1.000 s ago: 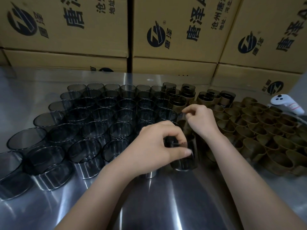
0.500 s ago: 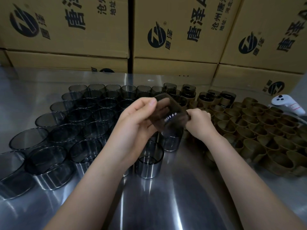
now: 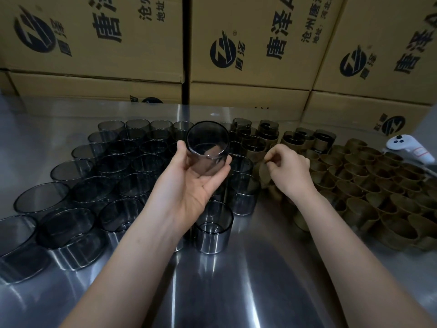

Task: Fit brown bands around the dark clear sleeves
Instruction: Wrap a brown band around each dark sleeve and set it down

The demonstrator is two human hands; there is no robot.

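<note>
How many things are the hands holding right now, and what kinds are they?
dark clear sleeve: 1, held in the left hand
brown band: 1, pinched by the right hand
Total: 2

Light: dim, overhead
Glare: streaks on steel worktop (image 3: 236, 292) at 6 o'clock (arm shadows too)
Edges: bowed, soft
</note>
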